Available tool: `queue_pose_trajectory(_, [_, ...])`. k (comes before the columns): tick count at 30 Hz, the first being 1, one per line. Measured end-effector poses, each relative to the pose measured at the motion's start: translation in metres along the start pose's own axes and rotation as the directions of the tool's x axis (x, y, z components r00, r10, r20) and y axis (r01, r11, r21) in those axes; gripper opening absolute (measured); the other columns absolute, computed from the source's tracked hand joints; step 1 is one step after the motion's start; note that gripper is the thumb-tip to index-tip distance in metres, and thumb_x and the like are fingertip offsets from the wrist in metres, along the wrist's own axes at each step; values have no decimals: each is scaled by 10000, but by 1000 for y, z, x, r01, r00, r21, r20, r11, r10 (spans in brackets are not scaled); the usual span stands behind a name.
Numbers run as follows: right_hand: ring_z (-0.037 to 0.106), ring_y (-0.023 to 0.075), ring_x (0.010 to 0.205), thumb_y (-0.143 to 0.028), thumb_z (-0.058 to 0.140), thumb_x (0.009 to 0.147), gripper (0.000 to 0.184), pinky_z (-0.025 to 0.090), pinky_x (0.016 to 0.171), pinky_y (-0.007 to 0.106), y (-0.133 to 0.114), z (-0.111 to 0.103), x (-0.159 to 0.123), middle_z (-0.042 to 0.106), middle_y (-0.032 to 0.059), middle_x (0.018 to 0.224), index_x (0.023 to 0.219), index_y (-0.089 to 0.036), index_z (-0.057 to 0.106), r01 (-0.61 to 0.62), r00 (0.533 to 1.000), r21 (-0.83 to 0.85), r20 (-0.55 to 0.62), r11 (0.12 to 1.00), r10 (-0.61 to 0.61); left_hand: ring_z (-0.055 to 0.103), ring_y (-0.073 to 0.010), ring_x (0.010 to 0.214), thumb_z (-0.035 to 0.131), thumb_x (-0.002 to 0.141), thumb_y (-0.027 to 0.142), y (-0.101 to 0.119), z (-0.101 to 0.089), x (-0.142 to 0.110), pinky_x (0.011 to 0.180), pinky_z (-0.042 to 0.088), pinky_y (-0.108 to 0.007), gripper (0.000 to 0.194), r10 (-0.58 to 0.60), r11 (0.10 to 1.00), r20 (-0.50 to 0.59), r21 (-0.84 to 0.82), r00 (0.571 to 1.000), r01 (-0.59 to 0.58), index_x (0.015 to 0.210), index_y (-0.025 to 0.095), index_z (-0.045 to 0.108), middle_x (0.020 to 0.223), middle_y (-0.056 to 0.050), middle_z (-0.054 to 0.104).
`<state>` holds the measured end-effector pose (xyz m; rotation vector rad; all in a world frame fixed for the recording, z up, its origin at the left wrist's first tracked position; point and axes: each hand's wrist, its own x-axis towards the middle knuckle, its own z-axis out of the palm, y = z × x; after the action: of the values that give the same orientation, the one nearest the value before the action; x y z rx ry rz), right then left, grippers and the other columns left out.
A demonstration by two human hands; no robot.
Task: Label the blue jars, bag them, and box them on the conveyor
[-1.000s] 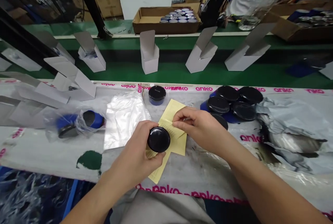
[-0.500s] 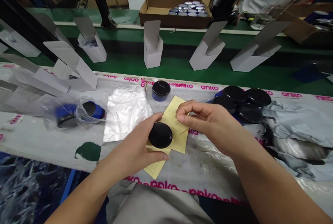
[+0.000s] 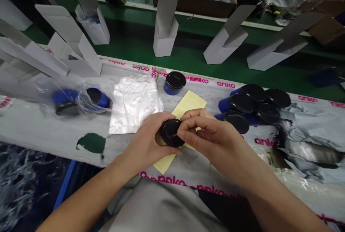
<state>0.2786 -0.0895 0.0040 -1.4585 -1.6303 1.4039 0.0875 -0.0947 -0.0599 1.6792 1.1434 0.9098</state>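
My left hand (image 3: pixel 149 133) is wrapped round the side of a jar with a round black lid (image 3: pixel 170 133), lid facing up. My right hand (image 3: pixel 205 128) is closed in a pinch, its thumb and fingertips touching the right part of that lid. A small pale mark shows beside those fingertips; whether they hold anything is hidden. Beneath both hands lie yellow printed paper slips (image 3: pixel 191 102). A blue jar with a black lid (image 3: pixel 175 82) stands just beyond the slips. To the left lies a stack of clear plastic bags (image 3: pixel 134 104).
Several black-lidded blue jars (image 3: pixel 241 103) are grouped on the right, beside crumpled grey plastic (image 3: pixel 315 135). Two bagged jars (image 3: pixel 98 97) lie at left. Open white boxes (image 3: pixel 165 40) stand along the green belt (image 3: pixel 129 45). Behind is a cardboard box (image 3: pixel 194 7) of silvery-topped tins.
My right hand has moved left from above the yellow paper onto the black lid. My left hand still holds the jar. The camera view has tipped slightly downward.
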Motion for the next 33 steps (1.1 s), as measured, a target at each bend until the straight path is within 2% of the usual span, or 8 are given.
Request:
queue_pose_trajectory(5, [637, 217, 1060, -303, 651, 923, 157, 519, 734, 296, 5, 2, -7, 653, 53, 1103, 783, -250, 700, 26, 1000, 30, -9, 999, -26, 611, -294, 1201, 982, 604, 254, -7, 7, -4, 1027, 502, -495, 775, 65, 997, -69, -25, 996, -67, 1239, 343, 547, 1278, -23, 639])
queue_pose_trajectory(8, [585, 238, 1216, -324, 665, 938, 160, 526, 731, 268, 10, 6, -14, 637, 59, 1186, 797, -262, 711, 40, 999, 44, -26, 998, -39, 610, -295, 1211, 966, 624, 207, -12, 10, -9, 1027, 516, -503, 848, 62, 996, -102, -56, 993, -68, 1307, 362, 489, 1305, -39, 611])
queue_pose_trajectory(11, [550, 235, 1275, -337, 685, 939, 156, 535, 795, 262, 14, 10, -18, 642, 57, 1189, 802, -268, 714, 54, 998, 68, -45, 996, -51, 601, -291, 1218, 936, 673, 203, -13, 11, -11, 1027, 526, -496, 824, 133, 990, -109, -24, 985, -136, 1329, 348, 460, 1322, -58, 576])
queue_pose_trajectory(15, [562, 218, 1253, -343, 700, 932, 143, 540, 842, 258, 16, 16, -21, 647, 51, 1172, 808, -274, 724, 56, 995, 148, -93, 987, -43, 580, -267, 1211, 863, 766, 202, -11, 8, -11, 1018, 539, -458, 686, 251, 962, -104, 139, 962, -236, 1316, 294, 463, 1294, -80, 539])
queue_pose_trajectory(18, [567, 216, 1245, -336, 717, 917, 118, 549, 846, 257, 19, 21, -22, 640, 54, 1178, 818, -275, 733, 50, 991, 219, -133, 975, -21, 576, -252, 1191, 850, 776, 198, -9, 8, -10, 1004, 549, -430, 643, 264, 943, -96, 236, 960, -236, 1300, 264, 483, 1272, -87, 514])
queue_pose_trajectory(22, [608, 214, 1155, -357, 735, 904, 98, 560, 803, 275, 24, 30, -24, 609, 56, 1220, 847, -279, 753, 32, 985, 283, -169, 959, 17, 569, -262, 1212, 840, 796, 239, -10, 10, -10, 1004, 548, -443, 616, 290, 932, -122, 262, 949, -251, 1289, 250, 471, 1282, -98, 517])
queue_pose_trajectory(27, [607, 215, 1114, -341, 717, 902, 107, 536, 767, 284, 22, 40, -22, 599, 59, 1203, 826, -274, 750, 36, 974, 227, -225, 973, 17, 560, -285, 1257, 757, 883, 294, -14, 13, -10, 999, 543, -493, 545, 372, 905, -163, 282, 914, -318, 1316, 254, 428, 1340, -126, 521])
queue_pose_trajectory(33, [613, 205, 1037, -323, 702, 895, 92, 520, 666, 272, 18, 49, -22, 574, 74, 1219, 839, -262, 742, 53, 947, 183, -321, 982, 9, 569, -284, 1241, 745, 898, 325, -16, 16, -11, 979, 544, -506, 552, 400, 890, -186, 312, 897, -333, 1337, 248, 420, 1326, -131, 533])
